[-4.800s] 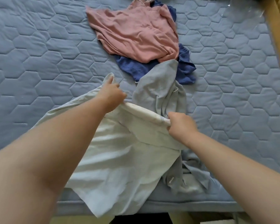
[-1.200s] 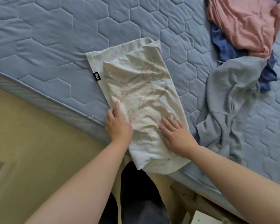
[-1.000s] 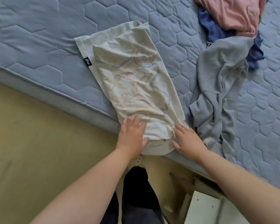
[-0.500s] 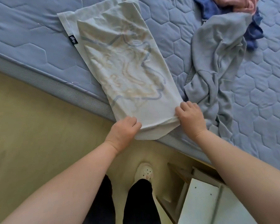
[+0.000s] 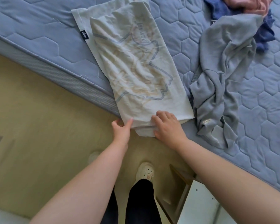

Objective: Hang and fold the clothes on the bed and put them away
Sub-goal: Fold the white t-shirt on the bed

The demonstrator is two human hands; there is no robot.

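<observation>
Blue quilted bed (image 5: 39, 38), yellow floor (image 5: 39, 126). Left hand (image 5: 121, 130) pinches, right hand (image 5: 168, 128) grips the near end of the folded shirt (image 5: 136, 65); a grey hoodie (image 5: 225, 70) lies beside.

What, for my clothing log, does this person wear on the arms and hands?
Nothing visible: the left hand and right hand have no gloves, rings or watch, and both forearms are bare, with no sleeve in view.
</observation>
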